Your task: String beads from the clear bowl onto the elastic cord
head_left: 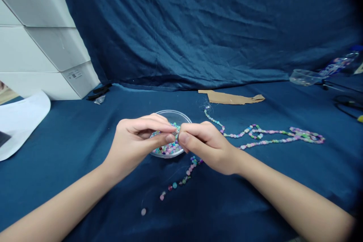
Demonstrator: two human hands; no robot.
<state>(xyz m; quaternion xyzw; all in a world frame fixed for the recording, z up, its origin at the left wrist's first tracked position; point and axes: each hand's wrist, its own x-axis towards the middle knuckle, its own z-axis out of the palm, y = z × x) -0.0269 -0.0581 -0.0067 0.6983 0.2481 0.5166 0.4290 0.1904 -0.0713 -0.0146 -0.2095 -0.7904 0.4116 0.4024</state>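
Note:
My left hand is closed in a pinch, thumb against index finger. Whatever lies between its fingertips is too small to make out. Touching or nearly touching it is my right hand, also pinched, its fingers hiding what they hold. Both hands are above a clear round bowl of small multicoloured beads, partly covering it. A strand of pastel beads runs from behind my right hand in loops to the right. Below the hands, a beaded length trails toward a single pink bead, with thin clear thread near it.
A torn cardboard strip lies behind the strand on the blue cloth. White boxes are stacked at the left, near a white sheet-like object. At the right are a clear container, a plastic bottle and a dark cable.

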